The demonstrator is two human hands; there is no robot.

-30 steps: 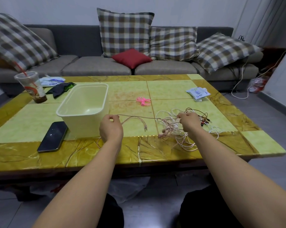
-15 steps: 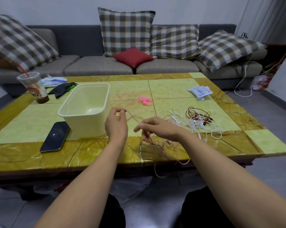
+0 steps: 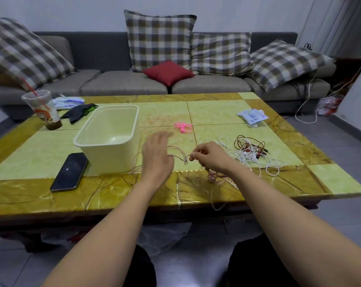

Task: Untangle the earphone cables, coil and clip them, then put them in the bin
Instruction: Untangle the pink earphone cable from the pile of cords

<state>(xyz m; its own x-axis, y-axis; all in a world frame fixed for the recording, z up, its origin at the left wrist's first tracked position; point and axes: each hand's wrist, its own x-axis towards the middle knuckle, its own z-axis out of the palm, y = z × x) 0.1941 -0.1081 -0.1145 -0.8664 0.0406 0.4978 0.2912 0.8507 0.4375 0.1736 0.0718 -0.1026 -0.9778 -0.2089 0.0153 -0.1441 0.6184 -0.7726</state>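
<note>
- The left hand (image 3: 157, 156), just right of the bin (image 3: 111, 139), is loose: fingers straight and blurred, gripping nothing I can make out.
- The pink cable (image 3: 176, 155) loops between the hands, the rest of it bunched at the near edge of the table (image 3: 216, 112).
- The right hand (image 3: 213, 157) pinches that cable near its end.
- Farther right, the white and red tangle (image 3: 250, 150) lies untouched.
- The step in hand looks like coiling the freed cable — next it needs even loops, then the pink clip (image 3: 182, 127).
</note>
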